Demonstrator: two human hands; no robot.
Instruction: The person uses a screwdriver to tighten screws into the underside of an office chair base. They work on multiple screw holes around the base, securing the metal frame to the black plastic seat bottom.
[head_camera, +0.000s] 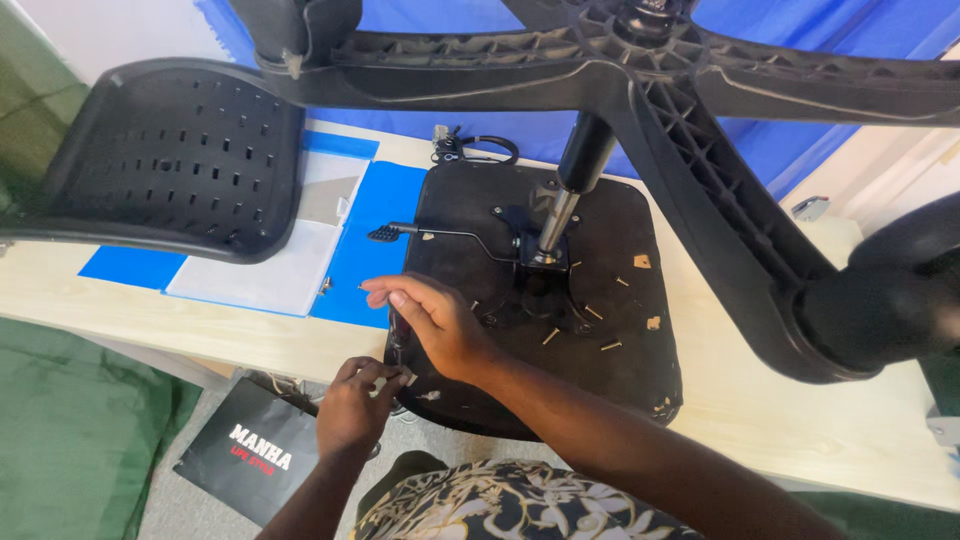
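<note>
1. Head view looks down on an upturned black chair seat (600, 330) lying on a pale wooden table (820, 420) at the centre of the frame.
2. From the seat's middle a gas-lift column (575, 185) rises to the star base (700, 60), which spans the top of the frame.
3. Loose screws (551, 336) lie scattered on the seat's underside.
4. At lower centre, the right hand (435, 320) hovers over the seat's near left edge, fingers loosely curled; whether it grips anything I cannot tell.
5. Just below it, the left hand (355, 405) is closed around a small metal part (406, 377) at the seat's front edge.
6. A perforated black backrest (170, 160) sits at upper left, over a blue folder (385, 215).
7. A black shopping bag (245, 450) lies on the floor at lower left.
</note>
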